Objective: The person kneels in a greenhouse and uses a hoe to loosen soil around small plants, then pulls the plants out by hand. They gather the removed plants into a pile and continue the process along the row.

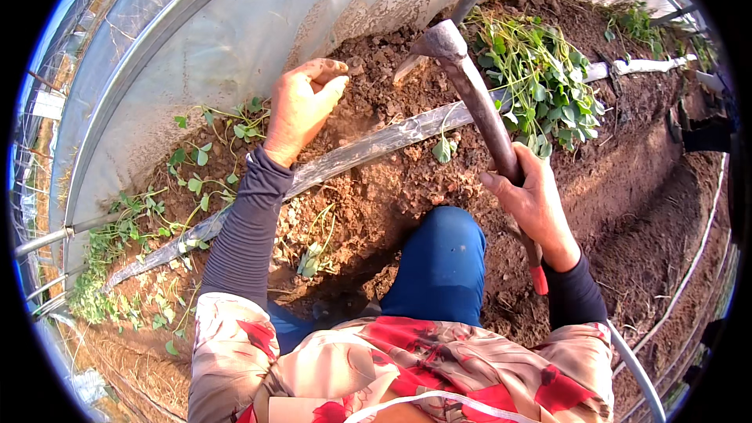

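My right hand (531, 200) grips the dark handle of a short hoe (479, 103). The metal head is raised at the top, its blade directed left over loose brown soil (376, 94). A red end (538, 279) shows on the handle below my wrist. My left hand (308, 103) hovers over the soil near the plastic sheeting, fingers curled in toward the thumb; nothing shows in them, though the palm is hidden. To the right of the hoe head lies a heap of leafy green plants (537, 79). One small plant (445, 147) rests beside a clear plastic tube (376, 147).
Plastic greenhouse sheeting (235, 29) rises behind the bed, with a curved metal frame pipe (135, 53). Green plants (126, 223) grow along the left. An uprooted plant (314, 255) lies near my blue-trousered knee (440, 258). A pale hose (693, 270) runs along the right.
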The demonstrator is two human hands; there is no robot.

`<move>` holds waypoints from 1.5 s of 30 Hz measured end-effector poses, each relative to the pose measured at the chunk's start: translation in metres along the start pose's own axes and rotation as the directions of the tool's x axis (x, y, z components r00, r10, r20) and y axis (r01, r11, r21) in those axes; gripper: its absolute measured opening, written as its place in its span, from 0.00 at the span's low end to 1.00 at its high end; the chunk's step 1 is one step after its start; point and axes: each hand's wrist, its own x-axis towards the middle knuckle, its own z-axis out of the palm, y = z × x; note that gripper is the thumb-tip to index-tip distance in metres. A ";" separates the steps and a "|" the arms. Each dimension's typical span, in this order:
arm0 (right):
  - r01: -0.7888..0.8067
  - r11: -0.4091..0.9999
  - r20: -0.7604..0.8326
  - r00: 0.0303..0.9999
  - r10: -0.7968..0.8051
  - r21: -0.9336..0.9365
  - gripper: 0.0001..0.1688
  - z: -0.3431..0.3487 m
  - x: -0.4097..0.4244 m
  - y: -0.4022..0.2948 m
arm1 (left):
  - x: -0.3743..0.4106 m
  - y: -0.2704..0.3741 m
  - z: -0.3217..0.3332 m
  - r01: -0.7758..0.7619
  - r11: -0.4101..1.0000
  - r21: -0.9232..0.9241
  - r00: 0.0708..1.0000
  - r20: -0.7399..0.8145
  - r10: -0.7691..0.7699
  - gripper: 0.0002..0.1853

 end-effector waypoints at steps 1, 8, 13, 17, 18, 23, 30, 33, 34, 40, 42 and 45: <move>-0.074 0.982 0.033 0.997 0.069 0.176 0.15 0.003 -0.002 0.003 | 0.020 -0.002 0.000 0.101 0.992 -0.079 0.995 0.011 -0.101 0.12; -0.190 0.885 -0.068 0.968 0.241 0.425 0.11 0.034 -0.069 0.060 | 0.097 0.009 0.070 -0.029 0.995 0.099 0.981 0.196 0.010 0.14; -0.044 0.998 0.047 0.998 0.042 0.045 0.14 0.061 -0.118 0.088 | 0.109 0.033 0.155 -0.225 0.974 -0.003 0.869 0.451 0.202 0.09; 0.089 0.996 0.080 0.993 -0.089 0.008 0.15 0.083 -0.123 0.098 | 0.114 0.063 0.229 -0.465 0.884 0.051 0.783 0.490 0.384 0.10; 0.074 0.997 0.113 0.991 -0.072 -0.016 0.15 0.083 -0.122 0.097 | 0.117 0.066 0.248 -0.489 0.869 0.070 0.797 0.441 0.413 0.10; 0.049 0.998 0.135 0.990 -0.045 -0.028 0.15 0.081 -0.119 0.099 | 0.129 0.095 0.290 -0.452 0.794 0.407 0.880 0.351 0.320 0.15; 0.051 0.998 0.161 0.986 -0.043 -0.047 0.16 0.080 -0.117 0.101 | 0.127 0.089 0.274 -0.266 0.915 0.304 0.906 0.402 0.130 0.10; 0.029 1.000 0.162 0.986 -0.027 -0.011 0.16 0.080 -0.118 0.103 | 0.132 0.090 0.235 -0.126 0.991 0.032 0.927 0.359 0.106 0.14; 0.021 1.000 0.160 0.987 -0.021 0.003 0.16 0.080 -0.118 0.103 | 0.131 0.091 0.221 -0.061 0.991 -0.116 0.924 0.369 0.100 0.12; -0.025 0.999 0.164 0.986 0.028 -0.021 0.16 0.084 -0.117 0.101 | 0.124 0.093 0.133 0.179 0.871 -0.457 0.916 0.401 0.022 0.09; -0.053 0.998 0.190 0.980 0.060 -0.042 0.15 0.083 -0.116 0.099 | 0.128 0.081 0.116 0.273 0.798 -0.537 0.903 0.430 -0.019 0.10; -0.061 0.996 0.180 0.981 0.070 -0.058 0.15 0.085 -0.115 0.097 | 0.127 0.075 0.092 0.399 0.623 -0.673 0.871 0.491 -0.028 0.10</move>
